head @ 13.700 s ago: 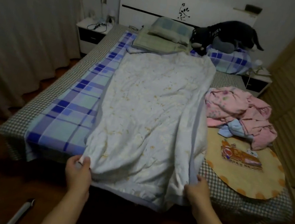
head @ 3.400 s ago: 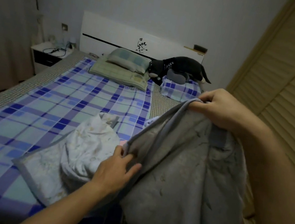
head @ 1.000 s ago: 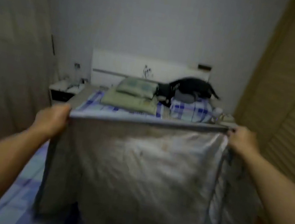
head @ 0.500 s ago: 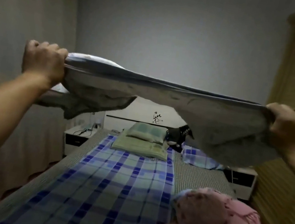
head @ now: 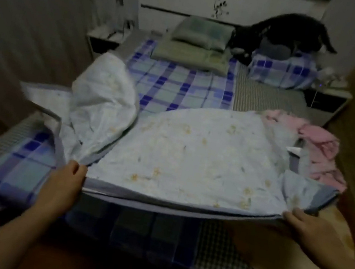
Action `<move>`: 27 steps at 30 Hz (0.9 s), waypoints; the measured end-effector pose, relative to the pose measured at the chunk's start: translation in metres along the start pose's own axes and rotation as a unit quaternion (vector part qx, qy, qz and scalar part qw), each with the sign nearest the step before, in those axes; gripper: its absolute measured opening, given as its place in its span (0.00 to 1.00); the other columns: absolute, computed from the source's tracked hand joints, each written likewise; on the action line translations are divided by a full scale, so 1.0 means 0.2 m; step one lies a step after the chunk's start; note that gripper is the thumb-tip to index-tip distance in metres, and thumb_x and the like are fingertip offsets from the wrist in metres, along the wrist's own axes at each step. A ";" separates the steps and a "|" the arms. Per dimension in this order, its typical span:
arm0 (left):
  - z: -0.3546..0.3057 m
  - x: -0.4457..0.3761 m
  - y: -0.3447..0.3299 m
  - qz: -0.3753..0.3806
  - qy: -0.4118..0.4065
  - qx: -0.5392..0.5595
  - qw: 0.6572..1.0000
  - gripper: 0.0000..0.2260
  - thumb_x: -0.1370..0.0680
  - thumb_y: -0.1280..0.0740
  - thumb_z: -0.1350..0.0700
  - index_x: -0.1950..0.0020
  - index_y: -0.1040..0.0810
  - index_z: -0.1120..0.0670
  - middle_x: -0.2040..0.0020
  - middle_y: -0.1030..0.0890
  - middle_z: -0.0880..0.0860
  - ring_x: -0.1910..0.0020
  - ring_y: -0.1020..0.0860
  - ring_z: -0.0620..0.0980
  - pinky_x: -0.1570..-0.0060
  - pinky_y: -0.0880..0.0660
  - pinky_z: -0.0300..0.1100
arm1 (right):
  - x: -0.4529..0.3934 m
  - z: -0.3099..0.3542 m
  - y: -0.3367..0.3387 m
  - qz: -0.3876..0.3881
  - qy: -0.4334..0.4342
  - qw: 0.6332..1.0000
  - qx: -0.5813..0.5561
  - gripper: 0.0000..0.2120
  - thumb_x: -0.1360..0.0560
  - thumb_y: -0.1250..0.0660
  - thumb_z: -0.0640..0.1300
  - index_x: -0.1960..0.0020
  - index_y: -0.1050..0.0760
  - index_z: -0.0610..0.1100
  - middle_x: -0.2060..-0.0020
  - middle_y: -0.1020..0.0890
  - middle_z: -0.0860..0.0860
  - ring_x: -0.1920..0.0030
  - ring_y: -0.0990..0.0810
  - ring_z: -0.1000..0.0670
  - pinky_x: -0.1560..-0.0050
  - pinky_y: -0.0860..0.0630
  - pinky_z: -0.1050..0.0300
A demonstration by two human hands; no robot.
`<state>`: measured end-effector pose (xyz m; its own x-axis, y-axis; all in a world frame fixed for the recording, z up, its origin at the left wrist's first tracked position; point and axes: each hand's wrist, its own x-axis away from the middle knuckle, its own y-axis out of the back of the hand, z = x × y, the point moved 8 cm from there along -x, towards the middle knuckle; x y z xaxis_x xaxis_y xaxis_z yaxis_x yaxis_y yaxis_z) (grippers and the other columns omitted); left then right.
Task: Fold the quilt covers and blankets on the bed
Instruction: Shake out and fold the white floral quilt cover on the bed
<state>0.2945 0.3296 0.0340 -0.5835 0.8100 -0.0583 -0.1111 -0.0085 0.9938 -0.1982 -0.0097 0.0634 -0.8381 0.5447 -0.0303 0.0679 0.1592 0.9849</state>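
No legible writing appeared anywhere. The quilt cover [head: 191,156], held aloft half a second earlier, had settled across the foot of the bed [head: 261,97]; the left hand [head: 66,182] and right hand [head: 311,231] each kept their grip pinched on its near corners. Its left portion billowed upward, and its right edge overlapped the pink blanket [head: 321,147].

Your quilt cover [head: 191,156] hides much of the pink blanket [head: 321,145]; the headboard [head: 219,1] is cut off by the top edge
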 end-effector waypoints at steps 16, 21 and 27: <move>-0.15 0.59 -0.94 0.247 0.092 0.111 0.958 0.27 0.27 0.27 0.51 0.29 0.27 0.48 0.29 0.30 0.59 0.32 0.30 0.62 0.37 0.28 0.56 | -0.05 0.43 -0.88 0.456 0.031 0.889 -0.021 0.13 0.19 0.39 0.49 0.37 0.24 0.51 0.46 0.21 0.51 0.49 0.21 0.49 0.53 0.26 0.57; 0.11 0.82 -1.06 0.299 0.417 0.398 0.760 0.27 0.22 0.33 0.56 0.24 0.35 0.57 0.30 0.27 0.61 0.34 0.27 0.61 0.34 0.29 0.49 | -0.56 0.99 -0.64 0.257 0.093 0.955 -0.116 0.16 0.20 0.36 0.55 0.35 0.23 0.53 0.41 0.18 0.53 0.44 0.19 0.50 0.48 0.24 0.57; 0.65 0.67 -1.32 0.312 0.518 0.412 0.682 0.23 0.19 0.35 0.53 0.26 0.33 0.59 0.29 0.29 0.62 0.33 0.28 0.61 0.35 0.31 0.49 | -1.10 1.84 -0.56 0.223 0.113 0.940 -0.231 0.13 0.20 0.36 0.50 0.37 0.21 0.51 0.42 0.17 0.52 0.44 0.19 0.48 0.46 0.23 0.52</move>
<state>0.3509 0.5168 -0.2241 -0.6126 -0.0521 0.7886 0.6592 0.5167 0.5463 0.1770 0.1561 -0.1027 -0.8796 0.2749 0.3883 0.2412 -0.4459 0.8620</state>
